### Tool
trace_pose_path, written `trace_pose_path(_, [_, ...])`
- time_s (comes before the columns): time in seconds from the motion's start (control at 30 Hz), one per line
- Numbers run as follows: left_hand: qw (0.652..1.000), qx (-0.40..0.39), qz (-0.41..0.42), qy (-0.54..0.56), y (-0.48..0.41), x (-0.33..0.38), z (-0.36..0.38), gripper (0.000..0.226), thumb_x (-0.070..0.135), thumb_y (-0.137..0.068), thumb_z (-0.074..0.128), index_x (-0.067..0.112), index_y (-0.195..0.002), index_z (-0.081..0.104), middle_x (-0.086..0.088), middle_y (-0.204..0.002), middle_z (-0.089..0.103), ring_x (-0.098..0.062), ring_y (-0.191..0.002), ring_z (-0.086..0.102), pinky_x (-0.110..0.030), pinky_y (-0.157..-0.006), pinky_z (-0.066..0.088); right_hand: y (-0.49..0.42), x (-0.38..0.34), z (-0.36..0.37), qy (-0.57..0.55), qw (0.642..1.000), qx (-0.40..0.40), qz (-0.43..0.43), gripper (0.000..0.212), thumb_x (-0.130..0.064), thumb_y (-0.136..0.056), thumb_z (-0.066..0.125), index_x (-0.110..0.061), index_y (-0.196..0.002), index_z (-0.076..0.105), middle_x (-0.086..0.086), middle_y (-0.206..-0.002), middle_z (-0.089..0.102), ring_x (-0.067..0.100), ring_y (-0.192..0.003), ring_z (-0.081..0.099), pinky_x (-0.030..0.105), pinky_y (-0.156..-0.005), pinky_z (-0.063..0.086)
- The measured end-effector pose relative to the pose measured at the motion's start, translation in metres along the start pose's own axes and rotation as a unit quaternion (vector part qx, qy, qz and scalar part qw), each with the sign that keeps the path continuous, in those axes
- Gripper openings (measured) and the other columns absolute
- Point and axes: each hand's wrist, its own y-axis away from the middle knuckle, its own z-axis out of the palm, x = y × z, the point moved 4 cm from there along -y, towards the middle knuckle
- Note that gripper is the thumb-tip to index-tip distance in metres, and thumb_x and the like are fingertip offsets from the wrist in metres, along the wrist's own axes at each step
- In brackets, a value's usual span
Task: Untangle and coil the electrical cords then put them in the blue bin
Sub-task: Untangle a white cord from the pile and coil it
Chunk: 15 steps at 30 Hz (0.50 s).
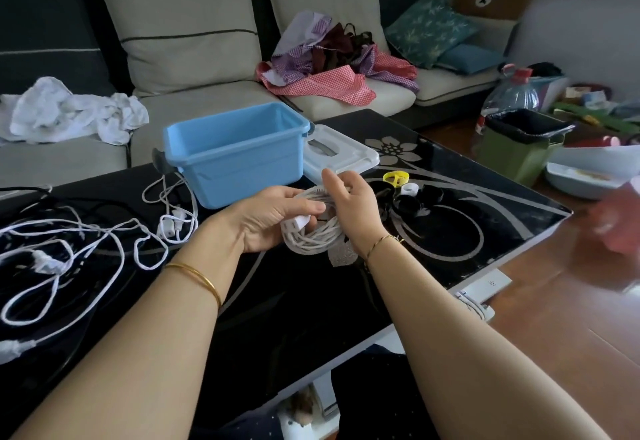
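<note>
A coiled white cord (pixel 317 237) hangs between both hands above the black glass table (pixel 346 301). My left hand (pixel 273 216) grips the coil and its white plug, thumb on top. My right hand (pixel 351 205) holds the coil's right side, fingers curled round the strands. The open blue bin (pixel 235 152) stands just behind the hands, with nothing visible inside. More white cords (pixel 79 252) lie tangled on the table's left half, another (pixel 173 221) beside the bin.
The bin's white lid (pixel 341 154) lies right of it. Yellow, white and black tape rolls (pixel 407 193) sit behind my right hand. A sofa with clothes runs along the back. A green waste bin (pixel 519 148) stands on the floor at right.
</note>
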Motion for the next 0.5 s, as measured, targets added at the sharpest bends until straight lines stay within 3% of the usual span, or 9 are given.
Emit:
trace_pose_path(0.13, [0.991,0.056,-0.008,0.12,-0.004,-0.003,-0.008,0.012,0.013,-0.091,0.056,0.004,-0.093,0.064,-0.004,-0.072,0.064,-0.007,-0.051,0.055,-0.016,-0.049,0.049,-0.001,-0.001,0.007,0.0,1.0,-0.001,0.008,0.031,-0.034,-0.092,0.055,-0.017,-0.068,0.045,-0.007,-0.063,0.044,0.007,-0.059,0.041,0.022,-0.057,0.034])
trace_pose_path(0.23, [0.983,0.118,-0.015,0.141,-0.008,-0.006,-0.015,0.02,0.027,-0.093,0.056,0.009,-0.085,0.061,-0.004,-0.069,0.061,-0.008,-0.043,0.053,-0.016,-0.046,0.048,-0.002,-0.002,0.013,0.005,1.0,-0.003,0.014,0.029,-0.037,-0.091,0.055,-0.018,-0.07,0.048,-0.006,-0.07,0.049,0.008,-0.066,0.046,0.022,-0.06,0.035])
trace_pose_path(0.33, [0.98,0.132,-0.019,0.146,-0.008,-0.008,-0.014,0.02,0.02,-0.096,0.053,0.008,-0.081,0.059,-0.003,-0.056,0.06,-0.008,-0.039,0.051,-0.016,-0.043,0.046,-0.002,-0.002,0.014,0.023,0.999,-0.029,0.032,0.029,-0.041,-0.09,0.055,-0.015,-0.077,0.051,-0.005,-0.076,0.051,0.011,-0.073,0.048,0.025,-0.065,0.037])
trace_pose_path(0.43, [0.982,0.139,-0.028,0.124,-0.009,-0.012,-0.016,0.018,0.016,-0.096,0.053,0.008,-0.081,0.059,-0.003,-0.055,0.057,-0.007,-0.038,0.051,-0.017,-0.045,0.043,0.001,0.002,0.009,0.026,0.994,-0.078,0.071,0.041,-0.048,-0.092,0.047,-0.008,-0.096,0.058,-0.001,-0.085,0.057,0.015,-0.08,0.054,0.032,-0.076,0.043])
trace_pose_path(0.5, [0.981,0.151,-0.025,0.122,-0.01,-0.012,-0.021,0.015,0.014,-0.096,0.054,0.007,-0.083,0.058,-0.005,-0.062,0.054,-0.006,-0.037,0.05,-0.015,-0.042,0.043,-0.004,0.007,-0.004,0.033,0.996,-0.031,0.079,0.04,-0.045,-0.095,0.041,-0.009,-0.091,0.057,0.006,-0.086,0.06,0.019,-0.078,0.054,0.038,-0.074,0.045])
